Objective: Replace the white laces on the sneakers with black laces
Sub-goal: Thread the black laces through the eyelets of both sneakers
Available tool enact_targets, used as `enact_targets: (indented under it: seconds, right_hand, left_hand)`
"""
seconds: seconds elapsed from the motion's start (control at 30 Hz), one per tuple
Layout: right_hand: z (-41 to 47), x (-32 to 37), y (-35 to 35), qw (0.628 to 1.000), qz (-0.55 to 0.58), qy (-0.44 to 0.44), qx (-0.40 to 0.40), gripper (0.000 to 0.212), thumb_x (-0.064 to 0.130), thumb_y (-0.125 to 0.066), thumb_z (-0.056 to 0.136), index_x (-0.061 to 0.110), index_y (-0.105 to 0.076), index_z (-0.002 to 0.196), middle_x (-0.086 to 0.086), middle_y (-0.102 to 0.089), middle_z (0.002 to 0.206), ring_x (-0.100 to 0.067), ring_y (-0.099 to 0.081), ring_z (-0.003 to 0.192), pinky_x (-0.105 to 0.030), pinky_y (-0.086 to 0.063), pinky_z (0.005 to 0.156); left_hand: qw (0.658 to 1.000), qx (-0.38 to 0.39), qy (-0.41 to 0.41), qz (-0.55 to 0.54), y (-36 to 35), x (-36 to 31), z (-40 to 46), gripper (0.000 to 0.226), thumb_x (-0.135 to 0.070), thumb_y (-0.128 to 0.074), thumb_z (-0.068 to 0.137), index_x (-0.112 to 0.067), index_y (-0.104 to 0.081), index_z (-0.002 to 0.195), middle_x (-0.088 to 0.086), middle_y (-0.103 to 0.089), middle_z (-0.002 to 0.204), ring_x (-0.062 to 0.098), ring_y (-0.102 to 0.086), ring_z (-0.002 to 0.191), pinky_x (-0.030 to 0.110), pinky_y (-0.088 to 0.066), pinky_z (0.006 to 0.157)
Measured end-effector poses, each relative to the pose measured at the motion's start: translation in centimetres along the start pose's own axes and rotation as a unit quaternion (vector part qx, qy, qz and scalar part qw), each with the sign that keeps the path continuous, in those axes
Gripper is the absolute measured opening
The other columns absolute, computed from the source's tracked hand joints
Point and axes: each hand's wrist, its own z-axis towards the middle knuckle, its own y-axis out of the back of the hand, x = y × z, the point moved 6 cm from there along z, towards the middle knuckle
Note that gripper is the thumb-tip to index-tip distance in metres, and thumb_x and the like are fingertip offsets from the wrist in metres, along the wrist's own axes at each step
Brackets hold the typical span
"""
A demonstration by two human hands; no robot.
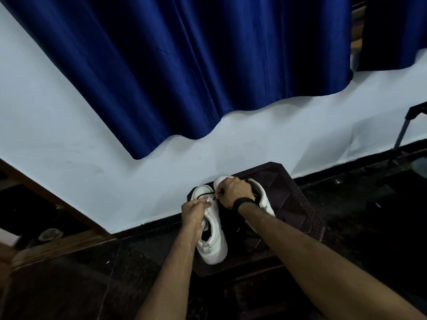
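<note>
I see my left hand point(195, 210) holding the left white leather sneaker point(213, 236) steady on the dark brown plastic stool point(293, 204), so my right hand point(233, 192) can pinch the thin black lace point(203, 195) and thread it near the toe.

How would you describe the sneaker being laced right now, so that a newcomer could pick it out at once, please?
Below the blue curtain, a dark stool stands against the pale wall with two white sneakers on it. The one meant is the left sneaker, nearer the camera. Unlike the right sneaker, it has a black lace across its front, pinched by the left hand and right hand.
</note>
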Motion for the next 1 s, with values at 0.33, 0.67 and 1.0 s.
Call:
enact_targets:
  seconds: [0.33,0.67,1.0]
  right_hand:
    - [0.2,-0.1,0.3,0.998,0.02,-0.054,0.011,0.039,0.037,-0.051,0.09,0.013,-0.062,0.119,-0.012,-0.062,0.122,-0.031,-0.061,0.111,-0.037,-0.049,0.088]
    - [0.0,0.4,-0.1,0.998,0.022,-0.05,0.005,0.038,0.043,-0.047,0.087,0.022,-0.066,0.113,-0.008,-0.064,0.117,-0.03,-0.062,0.106,-0.036,-0.05,0.084]
    - [-0.7,0.9,0.4,1.0,-0.016,0.005,-0.016,0.027,0.029,-0.05,0.09,0.024,-0.068,0.109,-0.006,-0.066,0.114,-0.028,-0.064,0.104,-0.034,-0.049,0.082]
  left_hand:
    - [1.0,-0.004,-0.015,-0.007,-0.2,-0.1,-0.5,0.021,0.012,-0.065,0.073,-0.005,-0.076,0.078,0.017,-0.074,0.079,0.029,-0.069,0.075,0.039,-0.057,0.077]
    - [0.999,-0.025,-0.02,0.025,0.0,0.4,-0.1,0.022,0.005,-0.068,0.068,-0.015,-0.076,0.068,0.013,-0.075,0.081,0.033,-0.071,0.084,0.043,-0.058,0.08]
    - [0.992,-0.071,-0.058,0.092,0.1,-0.7,-1.6,0.022,-0.005,-0.068,0.073,-0.02,-0.079,0.083,0.003,-0.077,0.085,0.028,-0.07,0.09,0.043,-0.057,0.081]
